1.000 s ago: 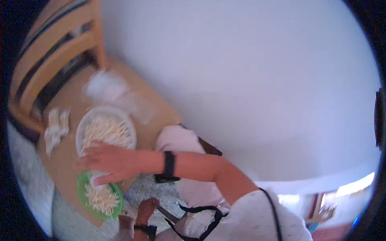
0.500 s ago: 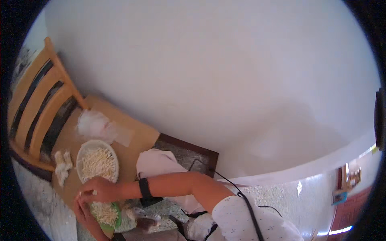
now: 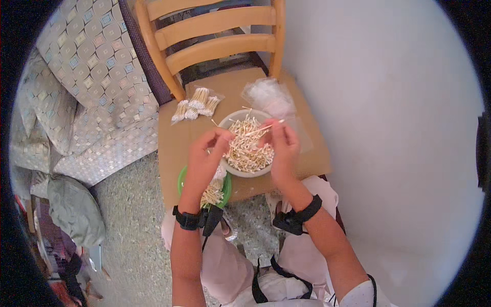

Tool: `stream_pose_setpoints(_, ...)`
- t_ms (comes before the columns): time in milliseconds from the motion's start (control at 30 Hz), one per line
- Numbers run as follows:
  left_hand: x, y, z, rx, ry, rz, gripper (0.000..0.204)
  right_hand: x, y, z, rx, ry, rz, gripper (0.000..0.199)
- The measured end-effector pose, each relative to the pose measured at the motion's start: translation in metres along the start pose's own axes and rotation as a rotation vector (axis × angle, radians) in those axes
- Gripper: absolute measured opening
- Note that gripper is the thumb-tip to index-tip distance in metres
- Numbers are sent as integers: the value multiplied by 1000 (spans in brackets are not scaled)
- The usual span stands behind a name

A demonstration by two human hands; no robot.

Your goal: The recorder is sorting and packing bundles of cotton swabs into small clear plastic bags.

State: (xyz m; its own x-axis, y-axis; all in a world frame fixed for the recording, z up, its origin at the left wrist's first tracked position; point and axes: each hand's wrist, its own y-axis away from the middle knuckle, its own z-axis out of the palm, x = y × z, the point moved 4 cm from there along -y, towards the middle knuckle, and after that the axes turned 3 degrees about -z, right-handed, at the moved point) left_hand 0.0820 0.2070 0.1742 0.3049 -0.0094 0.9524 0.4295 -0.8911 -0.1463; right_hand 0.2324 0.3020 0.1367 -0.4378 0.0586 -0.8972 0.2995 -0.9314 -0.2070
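My left hand (image 3: 205, 156) is over the near left side of a pale round bowl (image 3: 249, 174), its fingers pinched together. A white tip shows inside its curled fingers, seemingly a cotton swab. At the bowl's right side, my right hand (image 3: 285, 151) pinches a cotton swab (image 3: 265, 127) that slants across the bowl's far half. Loose cotton swabs (image 3: 246, 153) with pale sticks fill the bowl in a jumble. Partly hidden under my left wrist stands a green bowl (image 3: 227, 192), also holding swabs.
The bowls stand on the brown seat (image 3: 307, 153) of a wooden chair (image 3: 220, 48). Small clear packs of swabs (image 3: 197, 104) lie at the far left, clear plastic bags (image 3: 272, 97) at the far right. A patterned sofa (image 3: 97, 97) is left, a white wall (image 3: 388, 128) right.
The view has swung left, centring the chair and bowls. My hands have moved from near the green bowl to above the pale bowl, and a swab now shows in my right fingers.
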Motion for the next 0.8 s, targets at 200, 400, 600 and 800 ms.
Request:
stream_pose_setpoints(200, -15, -1, -5, 24, 96, -37, 20, -2, -7, -4, 18, 85, -8, 23)
stream_pose_setpoints(400, 1, 5, 22, -124, -14, -18, 18, -5, 5, 18, -188, 180, -22, 20)
stream_pose_setpoints(600, -13, 6, 10, -167, -42, 82, 17, -4, 6, 21, -229, 208, -62, 18)
stream_pose_setpoints(800, -18, 1, -21, 51, -27, -46, 16, 0, 5, 22, -265, 194, -17, 20)
